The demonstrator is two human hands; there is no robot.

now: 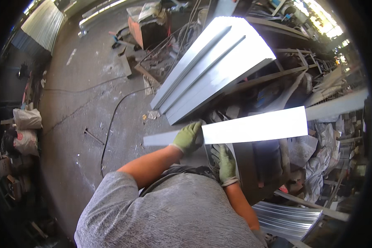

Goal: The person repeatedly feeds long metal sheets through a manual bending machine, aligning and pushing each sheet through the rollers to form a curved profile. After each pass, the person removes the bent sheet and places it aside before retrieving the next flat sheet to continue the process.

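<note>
A long, flat metal strip (256, 125) lies crosswise in front of me, its right part glaring white. My left hand (189, 138), in a green work glove, is closed around the strip left of its middle. The duller left end reaches out past that hand over the floor. My right hand (225, 163), gloved alike, is closed at the strip's near edge, with its fingertips partly hidden there. Just beyond the strip, a stack of folded metal panels (215, 66) with raised ribs slants away from me.
A black cable (107, 136) curves over the concrete floor (70, 107) at left. White sacks (27, 119) stand by the left wall. Scrap wood and crumpled sheeting (322, 153) crowd the right side. Corrugated metal sheet (287, 218) lies near my right arm. Farther off are corrugated panels (42, 25).
</note>
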